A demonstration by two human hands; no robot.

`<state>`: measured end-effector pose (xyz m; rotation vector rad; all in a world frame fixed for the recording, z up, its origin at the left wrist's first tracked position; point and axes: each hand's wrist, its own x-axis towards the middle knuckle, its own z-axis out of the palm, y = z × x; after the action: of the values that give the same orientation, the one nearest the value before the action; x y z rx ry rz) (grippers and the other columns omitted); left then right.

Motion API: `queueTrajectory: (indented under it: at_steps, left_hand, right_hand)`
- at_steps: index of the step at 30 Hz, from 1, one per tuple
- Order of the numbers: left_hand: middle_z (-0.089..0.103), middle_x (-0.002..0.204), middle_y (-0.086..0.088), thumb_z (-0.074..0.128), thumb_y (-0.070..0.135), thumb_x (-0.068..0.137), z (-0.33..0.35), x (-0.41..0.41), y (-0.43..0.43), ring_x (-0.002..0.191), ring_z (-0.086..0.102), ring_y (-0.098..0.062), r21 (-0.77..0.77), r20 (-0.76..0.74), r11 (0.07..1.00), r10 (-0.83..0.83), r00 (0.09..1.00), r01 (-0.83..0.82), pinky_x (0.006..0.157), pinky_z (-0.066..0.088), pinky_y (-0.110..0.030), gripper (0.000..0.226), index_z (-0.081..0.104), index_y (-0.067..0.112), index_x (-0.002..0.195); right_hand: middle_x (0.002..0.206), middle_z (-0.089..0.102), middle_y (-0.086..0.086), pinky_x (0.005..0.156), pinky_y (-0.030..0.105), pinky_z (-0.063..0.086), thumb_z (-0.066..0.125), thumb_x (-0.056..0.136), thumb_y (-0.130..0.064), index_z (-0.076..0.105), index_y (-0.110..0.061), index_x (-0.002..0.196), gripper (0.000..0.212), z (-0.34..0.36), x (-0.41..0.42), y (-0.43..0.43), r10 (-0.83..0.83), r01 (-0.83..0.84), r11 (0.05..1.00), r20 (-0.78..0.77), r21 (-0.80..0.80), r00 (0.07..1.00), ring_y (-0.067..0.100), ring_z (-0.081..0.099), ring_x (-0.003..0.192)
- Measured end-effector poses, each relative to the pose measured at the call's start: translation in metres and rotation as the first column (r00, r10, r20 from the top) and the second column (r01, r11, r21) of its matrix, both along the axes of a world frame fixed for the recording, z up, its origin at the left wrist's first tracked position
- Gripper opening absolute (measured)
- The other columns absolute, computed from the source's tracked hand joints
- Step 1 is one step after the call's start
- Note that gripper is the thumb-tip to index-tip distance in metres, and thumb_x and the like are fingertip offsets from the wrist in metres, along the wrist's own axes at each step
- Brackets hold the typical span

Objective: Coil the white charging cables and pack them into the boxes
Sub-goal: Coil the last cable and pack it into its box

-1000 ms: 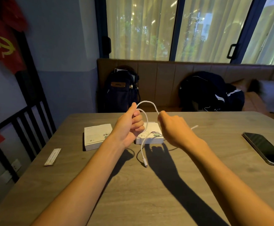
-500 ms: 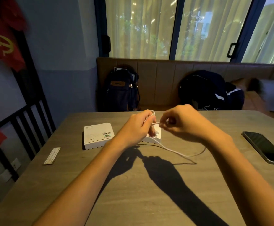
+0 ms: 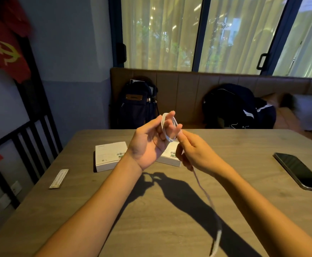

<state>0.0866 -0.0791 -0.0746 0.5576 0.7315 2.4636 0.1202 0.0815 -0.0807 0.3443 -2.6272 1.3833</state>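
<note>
**First:** What are the hands doing?

**Second:** The left hand (image 3: pixel 147 145) is raised palm-up above the tabletop (image 3: pixel 170 210). The white cable (image 3: pixel 167 133) is wound in a few loops round its half-straight fingers, so it holds the coil. The right hand (image 3: pixel 196 154) is just beside it, and pinches the same cable right below the loops.

**First:** And the loose part?

**Second:** It drops from under the right hand and trails toward the near edge. Its end is a blur, so I can't tell whether it touches the wood.

**First:** The boxes?

**Second:** Two white ones lie flat behind the hands. The left box (image 3: pixel 108 156) is in plain sight, and the second box (image 3: pixel 170 158) is half hidden by the hands. A paper strip (image 3: pixel 58 178) lies far left and a dark phone (image 3: pixel 299 173) far right. Beyond, a backpack (image 3: pixel 136 104) and a dark bag (image 3: pixel 234 106) sit on the bench (image 3: pixel 184 89).
</note>
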Motion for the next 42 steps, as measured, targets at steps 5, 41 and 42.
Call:
queueTrajectory:
  at_steps: [5,41,42]
  left_hand:
    - [0.075,0.118,-0.009,0.042,0.019,0.109,-0.002,-0.013,0.007,0.114,0.071,-0.021,-0.116,-0.182,0.946,0.279,0.943,-0.302,0.107,0.047,-0.034,0.031,0.063,0.007,0.128]
    - [0.046,0.060,-0.002,0.029,0.031,0.112,-0.021,-0.010,0.012,0.058,0.043,-0.014,-0.580,-0.679,0.608,0.007,0.734,-0.542,0.065,0.042,-0.031,0.054,0.071,0.026,0.078]
    - [0.043,0.057,-0.001,0.029,0.031,0.112,-0.019,-0.010,0.011,0.057,0.041,-0.013,-0.579,-0.612,0.670,0.020,0.791,-0.465,0.065,0.043,-0.028,0.054,0.074,0.020,0.084]
  right_hand:
    - [0.071,0.058,0.002,0.047,0.019,0.045,0.046,0.105,-0.036,0.055,-0.020,0.110,0.020,-0.013,0.009,-0.009,0.091,-0.123,0.978,0.191,0.166,0.977,0.009,0.050,0.052]
    - [0.077,0.070,-0.011,0.062,0.021,0.055,0.075,0.083,-0.041,0.071,-0.025,0.087,0.017,0.031,-0.005,0.036,-0.073,0.121,0.979,-0.272,0.163,0.960,0.005,0.066,0.076]
    - [0.078,0.069,-0.012,0.062,0.020,0.055,0.073,0.086,-0.039,0.071,-0.025,0.089,0.015,0.029,-0.007,0.036,-0.073,0.117,0.983,-0.286,0.140,0.955,0.005,0.066,0.076]
